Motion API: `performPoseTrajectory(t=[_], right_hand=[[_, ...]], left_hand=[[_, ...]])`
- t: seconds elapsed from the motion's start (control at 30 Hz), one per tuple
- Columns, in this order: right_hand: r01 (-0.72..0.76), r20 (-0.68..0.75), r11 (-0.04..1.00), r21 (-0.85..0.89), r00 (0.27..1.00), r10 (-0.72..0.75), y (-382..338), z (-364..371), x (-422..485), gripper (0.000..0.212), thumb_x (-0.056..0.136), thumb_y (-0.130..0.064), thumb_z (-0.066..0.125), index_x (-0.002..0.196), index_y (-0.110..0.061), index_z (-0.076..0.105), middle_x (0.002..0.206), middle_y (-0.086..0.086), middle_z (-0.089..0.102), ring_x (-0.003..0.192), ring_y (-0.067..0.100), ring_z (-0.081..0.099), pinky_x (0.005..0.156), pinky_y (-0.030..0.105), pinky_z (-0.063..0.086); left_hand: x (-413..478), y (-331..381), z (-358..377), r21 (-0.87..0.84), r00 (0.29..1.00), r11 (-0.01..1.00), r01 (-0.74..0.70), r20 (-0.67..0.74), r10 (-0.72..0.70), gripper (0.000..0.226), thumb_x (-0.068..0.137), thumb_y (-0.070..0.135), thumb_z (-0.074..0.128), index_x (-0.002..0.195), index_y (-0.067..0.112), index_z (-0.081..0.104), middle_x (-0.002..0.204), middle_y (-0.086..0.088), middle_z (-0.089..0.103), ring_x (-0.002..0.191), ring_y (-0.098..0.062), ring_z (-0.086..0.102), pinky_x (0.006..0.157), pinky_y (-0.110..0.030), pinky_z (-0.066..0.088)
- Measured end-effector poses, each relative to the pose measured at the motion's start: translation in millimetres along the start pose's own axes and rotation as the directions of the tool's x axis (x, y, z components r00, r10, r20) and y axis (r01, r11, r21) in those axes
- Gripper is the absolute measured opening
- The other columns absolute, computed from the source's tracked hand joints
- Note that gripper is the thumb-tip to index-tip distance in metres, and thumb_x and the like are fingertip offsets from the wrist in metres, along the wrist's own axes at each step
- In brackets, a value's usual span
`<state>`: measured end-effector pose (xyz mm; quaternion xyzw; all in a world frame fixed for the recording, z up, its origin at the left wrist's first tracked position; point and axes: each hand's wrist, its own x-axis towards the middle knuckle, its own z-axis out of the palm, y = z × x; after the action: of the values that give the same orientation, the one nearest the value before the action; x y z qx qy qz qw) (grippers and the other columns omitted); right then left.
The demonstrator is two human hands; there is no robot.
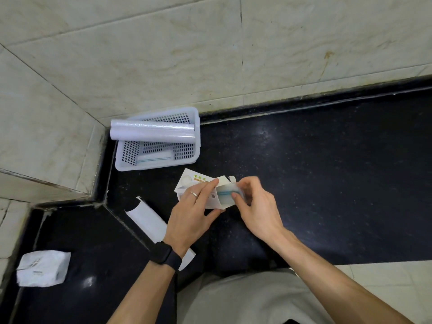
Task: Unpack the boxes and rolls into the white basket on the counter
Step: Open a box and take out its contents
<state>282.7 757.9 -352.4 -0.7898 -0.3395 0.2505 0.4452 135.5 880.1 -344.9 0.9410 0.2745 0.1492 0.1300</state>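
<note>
Black stone counter (327, 171) lies under your hands. Your left hand (189, 220) grips a small white box (187, 183) just in front of the white basket (152, 168). Your right hand (254, 206) pinches a clear, blue-striped packet (228, 191) at the box's open end. Two rolls (152, 134) lie across the basket's rim, and a long opened carton (149, 220) lies under your left wrist.

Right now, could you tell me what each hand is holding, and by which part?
The left hand grips the white box across its body; the right hand pinches the end of the blue-striped packet showing at the box's open end.
</note>
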Motion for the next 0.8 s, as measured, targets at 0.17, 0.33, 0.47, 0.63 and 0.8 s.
performPoseTrajectory(t=[0.17, 0.33, 0.47, 0.63, 0.8], right_hand=[[0.039, 0.007, 0.994, -0.101, 0.999, -0.038, 1, 2, 3, 0.041, 0.095, -0.024, 0.065, 0.135, -0.026, 0.055, 0.107, -0.009, 0.072, 0.092, 0.007, 0.067, 0.085, 0.027, 0.056], [0.098, -0.014, 0.975, -0.201, 0.995, -0.103, -7, 5, 5, 0.024, 0.095, -0.022, 0.064, 0.119, -0.02, 0.069, 0.099, -0.003, 0.072, 0.086, 0.012, 0.065, 0.081, 0.03, 0.054], [0.074, -0.027, 0.981, -0.18, 0.996, -0.08, -17, -3, 8, 0.02, 0.095, -0.021, 0.065, 0.113, -0.02, 0.07, 0.09, -0.008, 0.068, 0.077, 0.007, 0.059, 0.073, 0.019, 0.047], [-0.064, -0.04, 0.985, 0.162, 0.997, 0.072, -35, -23, 16, 0.02, 0.089, -0.015, 0.072, 0.103, -0.029, 0.074, 0.081, -0.015, 0.069, 0.076, -0.005, 0.063, 0.07, 0.003, 0.045], [-0.082, -0.028, 0.919, 0.386, 0.994, 0.101, -43, -33, 29, 0.018, 0.087, -0.012, 0.076, 0.09, -0.03, 0.074, 0.074, -0.015, 0.072, 0.067, -0.002, 0.061, 0.07, 0.015, 0.05]], left_hand=[[-1, -4, -1, 0.04, 0.998, 0.998, -0.045, 0.035, 0.043, 0.076, 0.075, 0.038, 0.081, 0.142, 0.026, 0.047, 0.125, 0.002, 0.06, 0.111, -0.018, 0.059, 0.066, -0.036, 0.061], [-2, -9, -2, 0.035, 0.999, 0.999, -0.03, 0.034, 0.029, 0.075, 0.075, 0.038, 0.082, 0.141, 0.024, 0.048, 0.127, 0.0, 0.059, 0.112, -0.019, 0.058, 0.066, -0.038, 0.061], [-1, -16, -7, -0.019, 1.0, 0.999, 0.027, 0.011, -0.027, 0.074, 0.076, 0.037, 0.082, 0.14, 0.023, 0.048, 0.128, 0.0, 0.058, 0.113, -0.019, 0.058, 0.072, -0.04, 0.061], [-3, -22, -20, -0.173, 0.993, 0.982, 0.069, -0.086, -0.085, 0.076, 0.073, 0.027, 0.086, 0.138, 0.021, 0.047, 0.13, 0.001, 0.052, 0.118, -0.015, 0.054, 0.093, -0.027, 0.052], [-9, -37, -33, -0.31, 0.946, 0.927, 0.213, -0.173, -0.276, 0.074, 0.074, 0.023, 0.086, 0.137, 0.014, 0.048, 0.13, -0.002, 0.052, 0.12, -0.014, 0.053, 0.099, -0.025, 0.047]])
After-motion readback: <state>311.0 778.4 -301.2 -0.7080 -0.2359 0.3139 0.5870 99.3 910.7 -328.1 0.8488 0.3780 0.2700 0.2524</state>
